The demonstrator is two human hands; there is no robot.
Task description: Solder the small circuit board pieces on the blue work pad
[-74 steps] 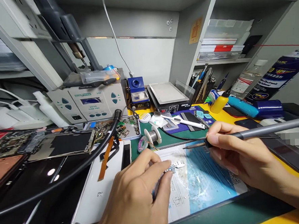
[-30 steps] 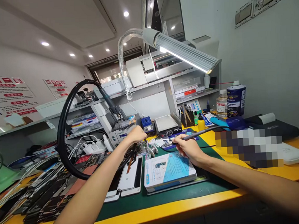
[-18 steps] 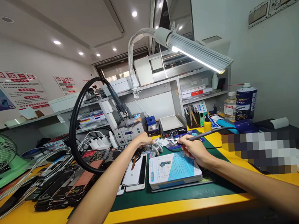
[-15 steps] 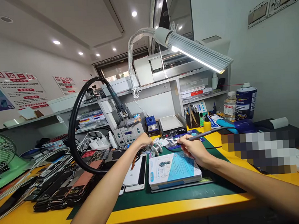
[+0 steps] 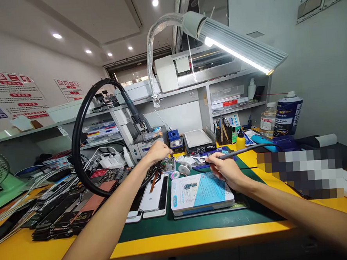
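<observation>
My right hand (image 5: pixel 226 170) grips a grey-handled soldering iron (image 5: pixel 245 151), its tip (image 5: pixel 207 157) pointing left above the bench. Below that hand lies a blue-and-white repair booklet (image 5: pixel 201 193) with a small silver piece (image 5: pixel 190 186) on its cover. My left hand (image 5: pixel 159 151) hangs just above a tray of circuit boards (image 5: pixel 166 165), with its fingers turned away, so anything in them is hidden. A spool of solder wire (image 5: pixel 185 168) stands between my hands, and white smartphones (image 5: pixel 150 194) lie below my left forearm.
A green bench mat (image 5: pixel 197 224) lies on the yellow bench (image 5: pixel 197 238). A rework station (image 5: pixel 146 148) with a black hose (image 5: pixel 80 151) stands behind. Stacked phone parts (image 5: pixel 72 208) lie at left; a preheater (image 5: pixel 198 140), tool pot (image 5: pixel 223 134) and spray can (image 5: pixel 287 114) stand behind.
The view has swung up from a close look at my hands to the whole bench and room. My left hand has moved off the booklet to above the tray; the iron stays in my right hand.
</observation>
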